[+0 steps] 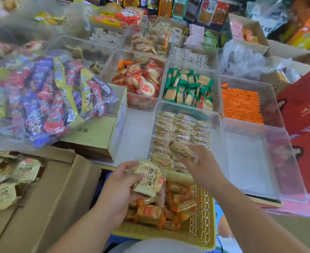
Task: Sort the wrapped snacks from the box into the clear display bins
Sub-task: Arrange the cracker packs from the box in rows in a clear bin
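The left hand (121, 181) grips a round cracker pack (148, 178) in cream wrapping, with the fingers curled round its left edge, above the yellow basket (199, 212). The right hand (201, 163) pinches a small packet (181, 148) at its fingertips, over the near bin (215, 123), which holds many of the same pale packets. This part is blurred, so I cannot tell the exact grip.

I judge both snacks to be light. The film wrapper looks thin, smooth and a little slippery, and the crackers inside are probably stiff but easy to break. It is better to take a pack across its flat faces or by the sealed edge, with gentle pressure, and to lay it down rather than drop it.

The basket holds orange packets (150, 214). More cream packs (1, 196) lie in the cardboard box (46, 189) at the left. Just beside the near bin, on the right, stands a second bin (250, 161). Farther away, bins of red packs (143, 83), green packs (188, 88) and orange sticks (241, 105) stand wall to wall on a white table (137, 128). A big bag of coloured snacks (46, 99) rests on a carton (99, 137). Stock crowds every side, so the space for reaching is narrow.
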A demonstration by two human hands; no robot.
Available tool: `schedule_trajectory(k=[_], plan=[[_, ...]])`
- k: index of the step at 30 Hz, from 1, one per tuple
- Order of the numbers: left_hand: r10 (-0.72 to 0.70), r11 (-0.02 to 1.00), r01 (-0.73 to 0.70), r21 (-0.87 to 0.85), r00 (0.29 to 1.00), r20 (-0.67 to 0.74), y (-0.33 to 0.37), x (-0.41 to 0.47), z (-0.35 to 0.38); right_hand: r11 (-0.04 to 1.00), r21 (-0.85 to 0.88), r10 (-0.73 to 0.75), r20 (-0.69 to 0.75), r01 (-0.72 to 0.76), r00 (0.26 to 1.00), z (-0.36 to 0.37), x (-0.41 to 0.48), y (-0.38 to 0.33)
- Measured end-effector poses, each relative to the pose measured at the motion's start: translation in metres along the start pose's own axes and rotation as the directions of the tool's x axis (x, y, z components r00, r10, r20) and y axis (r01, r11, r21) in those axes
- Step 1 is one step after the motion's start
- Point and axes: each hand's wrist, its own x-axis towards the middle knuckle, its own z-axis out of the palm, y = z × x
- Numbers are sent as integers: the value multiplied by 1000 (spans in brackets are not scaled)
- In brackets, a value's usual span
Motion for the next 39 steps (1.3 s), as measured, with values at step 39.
schedule_trajectory(k=[39], plan=[[326, 761, -184, 622, 938, -121, 37, 72, 31, 913, -143, -394, -62, 382, 917, -4, 10, 19]])
